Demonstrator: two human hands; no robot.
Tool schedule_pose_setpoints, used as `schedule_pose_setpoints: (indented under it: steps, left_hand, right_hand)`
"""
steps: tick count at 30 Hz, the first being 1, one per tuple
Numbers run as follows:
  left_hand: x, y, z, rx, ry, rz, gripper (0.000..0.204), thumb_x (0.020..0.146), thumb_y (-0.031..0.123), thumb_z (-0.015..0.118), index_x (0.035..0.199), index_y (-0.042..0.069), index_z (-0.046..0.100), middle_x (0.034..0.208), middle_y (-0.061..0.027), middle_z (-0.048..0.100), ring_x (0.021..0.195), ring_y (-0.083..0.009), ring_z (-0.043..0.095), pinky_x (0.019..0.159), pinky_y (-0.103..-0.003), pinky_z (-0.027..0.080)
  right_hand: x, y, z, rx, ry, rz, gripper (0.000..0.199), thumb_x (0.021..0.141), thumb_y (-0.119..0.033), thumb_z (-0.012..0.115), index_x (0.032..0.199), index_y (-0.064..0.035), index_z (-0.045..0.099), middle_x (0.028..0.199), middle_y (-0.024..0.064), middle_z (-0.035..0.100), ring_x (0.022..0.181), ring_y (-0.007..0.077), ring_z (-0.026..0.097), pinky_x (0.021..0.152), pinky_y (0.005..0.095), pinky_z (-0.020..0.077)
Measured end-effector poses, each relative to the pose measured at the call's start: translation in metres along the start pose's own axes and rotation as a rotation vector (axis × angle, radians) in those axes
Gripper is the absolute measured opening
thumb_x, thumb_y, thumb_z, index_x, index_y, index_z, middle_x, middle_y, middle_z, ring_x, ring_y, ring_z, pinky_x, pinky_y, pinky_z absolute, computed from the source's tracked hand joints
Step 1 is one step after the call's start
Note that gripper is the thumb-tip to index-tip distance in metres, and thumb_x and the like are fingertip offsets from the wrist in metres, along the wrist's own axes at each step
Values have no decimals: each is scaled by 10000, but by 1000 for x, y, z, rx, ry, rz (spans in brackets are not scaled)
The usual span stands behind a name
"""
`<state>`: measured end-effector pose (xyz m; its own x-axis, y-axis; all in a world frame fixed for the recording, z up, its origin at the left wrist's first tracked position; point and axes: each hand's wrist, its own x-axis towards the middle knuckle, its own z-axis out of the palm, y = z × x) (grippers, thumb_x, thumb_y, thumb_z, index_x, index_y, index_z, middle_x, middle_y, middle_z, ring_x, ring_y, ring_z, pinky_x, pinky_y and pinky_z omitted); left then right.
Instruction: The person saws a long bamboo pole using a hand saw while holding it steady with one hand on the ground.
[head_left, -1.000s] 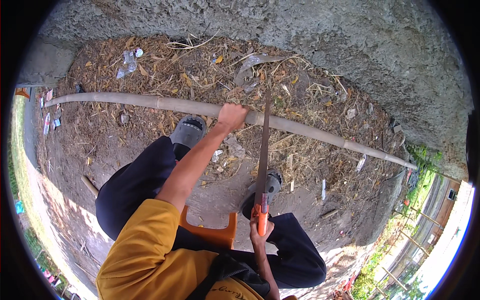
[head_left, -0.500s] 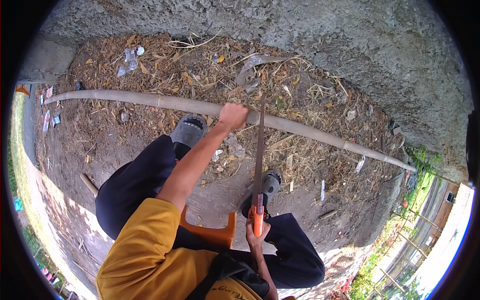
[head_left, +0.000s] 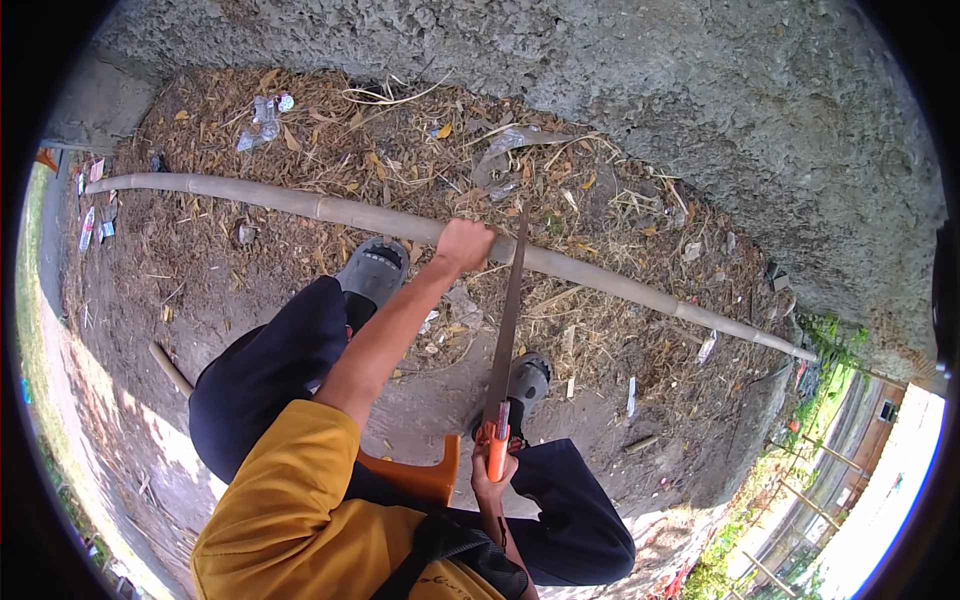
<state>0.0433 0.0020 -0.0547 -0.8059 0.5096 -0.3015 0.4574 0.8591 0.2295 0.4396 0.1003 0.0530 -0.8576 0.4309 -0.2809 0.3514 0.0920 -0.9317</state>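
Now my left hand (head_left: 466, 243) stays clamped on the bamboo pole (head_left: 330, 208). My right hand (head_left: 490, 478), closed on the saw (head_left: 503, 340), has pushed the blade forward, so the cut deepens.

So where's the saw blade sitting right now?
Head view, centre: the saw runs from the right hand up to the bamboo pole, just right of the left hand.

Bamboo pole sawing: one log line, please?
left hand: grips bamboo pole | right hand: holds saw | blade across pole | seated on orange stool
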Motion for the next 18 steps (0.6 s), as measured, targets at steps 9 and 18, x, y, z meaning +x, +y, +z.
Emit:
schedule_pose_setpoints:
  steps: [9,18]
  left_hand:
    - [10,16,-7,-53,97,13,249,701,189,774,938,121,736,814,-93,747,778,-262,747,693,-408,587]
    - [-8,14,-15,-52,42,11,134,746,157,743,867,103,764,853,-101,761,828,-257,755,696,-386,589]
  right_hand:
    - [77,32,6,50,-10,-54,47,836,34,614,867,31,648,738,-9,606,678,73,565,663,262,493]
    - [85,20,21,205,-28,-6,40,884,12,613,849,32,611,812,32,625,676,76,559,590,251,487]
